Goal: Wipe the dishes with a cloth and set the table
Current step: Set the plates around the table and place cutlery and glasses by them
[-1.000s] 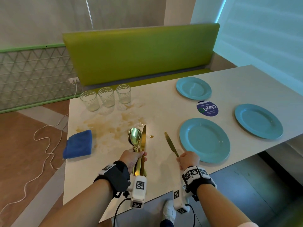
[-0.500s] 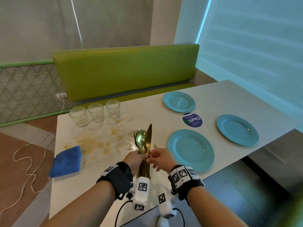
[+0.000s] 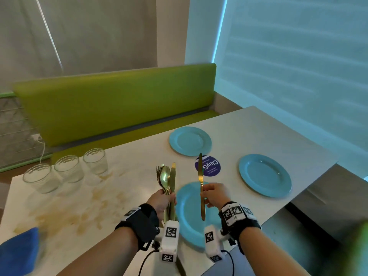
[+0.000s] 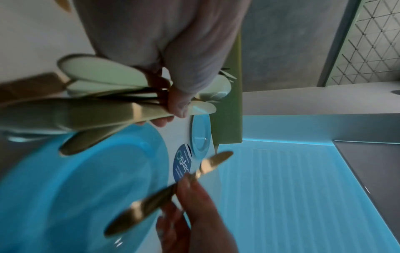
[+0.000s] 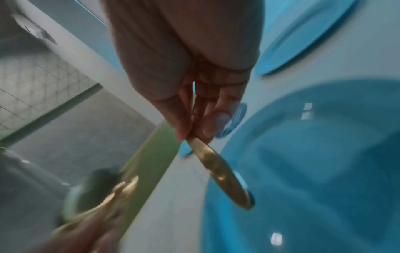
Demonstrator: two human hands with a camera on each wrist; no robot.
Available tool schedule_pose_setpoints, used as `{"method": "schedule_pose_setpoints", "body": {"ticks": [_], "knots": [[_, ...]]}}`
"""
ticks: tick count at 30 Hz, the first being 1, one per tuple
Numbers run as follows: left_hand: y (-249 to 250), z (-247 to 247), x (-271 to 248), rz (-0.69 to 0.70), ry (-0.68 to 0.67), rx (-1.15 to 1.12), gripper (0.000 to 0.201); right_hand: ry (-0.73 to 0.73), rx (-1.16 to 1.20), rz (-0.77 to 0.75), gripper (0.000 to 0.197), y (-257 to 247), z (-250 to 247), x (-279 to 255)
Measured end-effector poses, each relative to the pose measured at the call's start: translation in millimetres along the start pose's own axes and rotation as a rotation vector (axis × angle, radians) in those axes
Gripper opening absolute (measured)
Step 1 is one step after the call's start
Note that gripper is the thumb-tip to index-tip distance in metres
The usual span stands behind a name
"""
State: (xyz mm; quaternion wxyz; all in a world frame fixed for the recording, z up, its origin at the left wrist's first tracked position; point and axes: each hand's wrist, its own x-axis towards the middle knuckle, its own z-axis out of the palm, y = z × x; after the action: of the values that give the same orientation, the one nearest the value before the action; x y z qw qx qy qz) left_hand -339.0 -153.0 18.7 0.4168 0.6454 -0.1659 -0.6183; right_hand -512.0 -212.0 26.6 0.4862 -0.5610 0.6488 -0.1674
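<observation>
Above the near plate (image 3: pixel 189 220), right hand (image 3: pixel 214 194) pinching one knife (image 3: pixel 200 172) — left hand (image 3: pixel 161 200) gripping cutlery bundle (image 3: pixel 167 178)

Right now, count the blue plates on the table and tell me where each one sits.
3. One plate lies at the near edge, beneath the two hands; one lies at the far side toward the green bench; one lies on the right. None looks hidden.

At twelve o'clock from me, a green padded bench (image 3: pixel 119 108) runs along the table's far edge, against a pale wall. I see a round purple sticker (image 3: pixel 211 166) on the tabletop toward one o'clock. At nine o'clock, a white cord (image 3: pixel 42 148) hangs from a wall socket (image 3: pixel 35 137).
</observation>
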Motion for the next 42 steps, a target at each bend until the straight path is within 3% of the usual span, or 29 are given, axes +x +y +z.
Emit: {"method": "schedule_pose_setpoints", "body": {"ticks": [4, 10, 22, 35, 39, 42], "knots": [[18.0, 26.4, 28.8, 0.001, 0.026, 0.014, 0.020, 0.093, -0.273, 0.119, 0.018, 32.1, -69.3, 43.3], [24.8, 59.6, 55.3, -0.021, 0.017, -0.013, 0.020, 0.039, -0.668, 0.212, 0.028, 77.2, -113.1, 71.5], [33.5, 92.8, 72.3, -0.079, 0.042, -0.001, 0.018, 0.055, -0.683, 0.193, 0.023, 94.1, -118.8, 91.0], [38.1, 95.9, 80.2, -0.078, 0.004, 0.028, 0.022, 0.100, -0.675, 0.201, 0.025, 85.5, -122.4, 94.6], [40.0, 92.4, 84.2, -0.074, 0.013, 0.027, 0.019, 0.103, -0.685, 0.037, 0.026, 51.3, -109.2, 99.6], [43.6, 87.2, 86.5, -0.075, 0.011, 0.012, 0.017, 0.055, -0.628, -0.254, 0.027, 7.8, -83.0, 106.2]]}}
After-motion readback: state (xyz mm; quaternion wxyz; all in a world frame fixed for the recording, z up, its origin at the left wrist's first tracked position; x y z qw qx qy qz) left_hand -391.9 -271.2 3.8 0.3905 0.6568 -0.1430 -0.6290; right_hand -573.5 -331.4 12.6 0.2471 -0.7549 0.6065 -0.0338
